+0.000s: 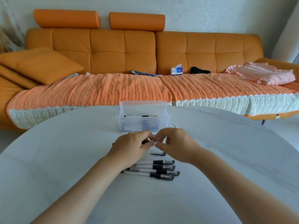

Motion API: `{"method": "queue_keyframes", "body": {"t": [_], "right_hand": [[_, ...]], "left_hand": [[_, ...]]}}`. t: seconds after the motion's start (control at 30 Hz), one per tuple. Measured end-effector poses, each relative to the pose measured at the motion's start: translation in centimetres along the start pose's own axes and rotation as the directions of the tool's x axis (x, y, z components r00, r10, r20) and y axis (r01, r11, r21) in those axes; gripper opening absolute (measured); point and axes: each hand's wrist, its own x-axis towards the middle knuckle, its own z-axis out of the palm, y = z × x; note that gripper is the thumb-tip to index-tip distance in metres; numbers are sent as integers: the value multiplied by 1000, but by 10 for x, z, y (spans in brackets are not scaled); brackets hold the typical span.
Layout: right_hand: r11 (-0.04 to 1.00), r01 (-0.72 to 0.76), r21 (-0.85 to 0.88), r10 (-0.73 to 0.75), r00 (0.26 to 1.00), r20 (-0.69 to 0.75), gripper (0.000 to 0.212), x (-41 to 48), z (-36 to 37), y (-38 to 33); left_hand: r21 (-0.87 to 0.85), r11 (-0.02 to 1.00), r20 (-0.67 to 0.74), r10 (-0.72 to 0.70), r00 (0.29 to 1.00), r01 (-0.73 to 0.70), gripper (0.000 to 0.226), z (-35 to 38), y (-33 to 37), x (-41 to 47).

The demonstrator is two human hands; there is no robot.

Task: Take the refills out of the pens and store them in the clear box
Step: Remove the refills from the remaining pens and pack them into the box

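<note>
My left hand and my right hand meet over the middle of the white table, both pinching one pen held level between them; most of it is hidden by the fingers. Just behind the hands stands the clear box with dark-tipped pieces inside. Several clear pens with black grips and caps lie side by side under my wrists. A loose black cap rests just below my right hand.
Some white sticks lie at the box's right corner. Beyond the table is an orange sofa with a tissue box, papers, a black item and pink clothes.
</note>
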Motion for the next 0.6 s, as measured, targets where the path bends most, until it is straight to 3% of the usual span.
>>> {"method": "queue_keyframes", "body": {"t": [0.2, 0.5, 0.6], "right_hand": [[997, -49, -65, 51, 999, 18, 10, -1, -7, 4], [979, 55, -198, -45, 997, 56, 14, -7, -9, -1], [985, 43, -169, -32, 997, 66, 17, -9, -11, -2]], "left_hand": [[44, 999, -29, -2, 1000, 3, 14, -1, 0, -2], [68, 993, -75, 101, 992, -96, 11, 3, 9, -1], [67, 990, -98, 128, 987, -122, 7, 4, 11, 1]]}}
